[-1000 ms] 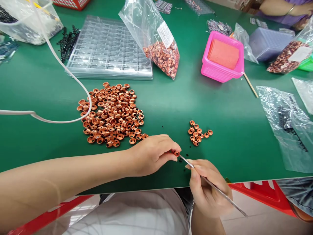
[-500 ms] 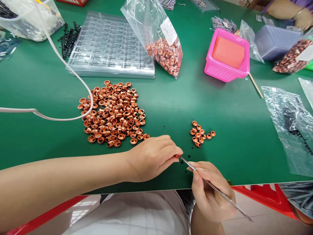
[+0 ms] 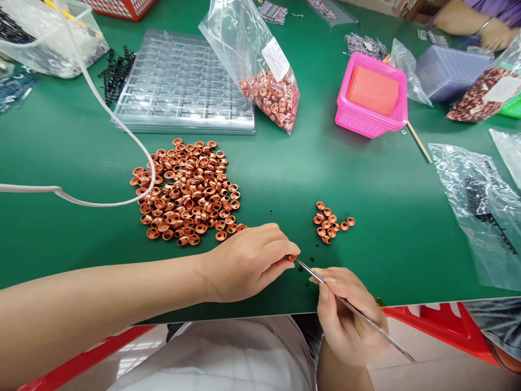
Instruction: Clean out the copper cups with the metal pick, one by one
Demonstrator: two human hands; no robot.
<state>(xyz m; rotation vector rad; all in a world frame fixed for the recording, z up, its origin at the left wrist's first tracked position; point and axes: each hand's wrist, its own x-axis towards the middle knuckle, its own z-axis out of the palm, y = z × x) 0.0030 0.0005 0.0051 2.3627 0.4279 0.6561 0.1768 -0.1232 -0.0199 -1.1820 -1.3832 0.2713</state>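
Observation:
Between thumb and fingers, my left hand [image 3: 258, 263] pinches a small copper-coloured cup [image 3: 292, 257] with a hole in it. My right hand [image 3: 352, 309] is closed around a thin metal rod-like tool [image 3: 366, 320], its tip right by the cup. Whether the tip touches the cup I cannot tell. Tiny black bits [image 3: 312, 259] lie on the table near the tip. A large heap of the same copper cups [image 3: 187, 190] spreads beyond my left forearm. A smaller group of cups [image 3: 328, 221] sits beyond my right hand.
On the green table [image 3: 277, 168] are stacked clear trays [image 3: 183, 81], a bag of copper cups [image 3: 272, 92] and a pink basket [image 3: 372, 103]. A white cable [image 3: 101, 203] crosses the heap. Bags [image 3: 476, 206] lie to the right. Another person's hand [image 3: 496, 35] is at top right.
The tool's tip has drawn slightly away from the cup, and more of the cup shows between my left fingers. The whole view has shifted a little.

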